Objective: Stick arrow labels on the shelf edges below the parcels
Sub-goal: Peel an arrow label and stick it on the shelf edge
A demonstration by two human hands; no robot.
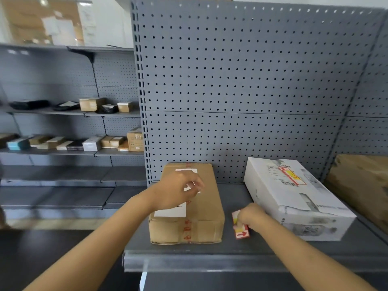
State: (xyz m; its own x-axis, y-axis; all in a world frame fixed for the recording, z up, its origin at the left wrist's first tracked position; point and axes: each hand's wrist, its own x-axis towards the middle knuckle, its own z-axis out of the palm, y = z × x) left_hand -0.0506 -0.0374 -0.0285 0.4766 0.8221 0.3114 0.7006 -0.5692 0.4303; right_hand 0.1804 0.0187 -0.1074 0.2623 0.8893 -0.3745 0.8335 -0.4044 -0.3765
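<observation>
A brown cardboard parcel (201, 217) lies on the grey shelf (237, 198), and a white wrapped parcel (294, 198) lies to its right with a red arrow label stuck on its top. My left hand (178, 190) hovers over the brown parcel's top and pinches a small white slip (193, 186). Between the two parcels, my right hand (252, 216) rests on the shelf and grips a stack of arrow labels (241, 229), red arrows on white and yellow. The shelf's front edge (231, 262) runs below both parcels.
A grey pegboard panel (241, 80) backs the shelf. A brown paper parcel (363, 185) sits at the far right. To the left, other grey shelves (63, 152) carry several small boxes and packets.
</observation>
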